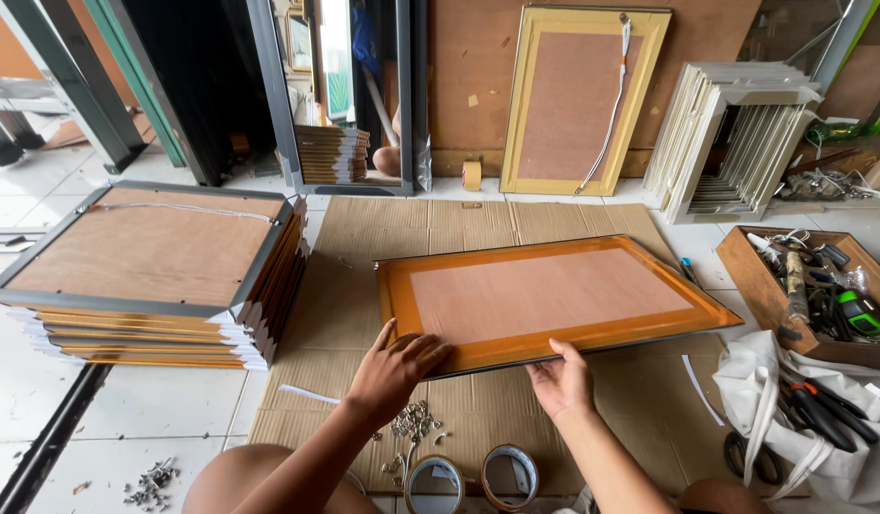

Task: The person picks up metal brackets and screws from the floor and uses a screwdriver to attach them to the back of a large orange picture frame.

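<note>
Two rolls of tape point(470, 479), glossy rings standing on edge, sit closest to view on the corrugated cardboard sheet point(478, 228) that covers the white tiled floor point(164, 409). Just beside them lies a loose scatter of small metal clips point(413, 421). Beyond these, both hands meet the near edge of a rectangular picture frame point(545, 297), lying face down: an orange-gold border around a smooth reddish-brown backing board, its far side tilted up slightly. Left hand point(392, 369) rests on the near left corner, fingers spread flat over the border, a loose grip rather than a clamp. Right hand point(561, 381) holds the near edge at about its middle, thumb on top and fingers curled underneath.

To the left, well apart, rises a stack of similar frames point(155, 276), backs up. On the right, a wooden box of tools point(811, 290) and a white cloth bag point(821, 419) crowd that side; bare cardboard remains behind the frame.
</note>
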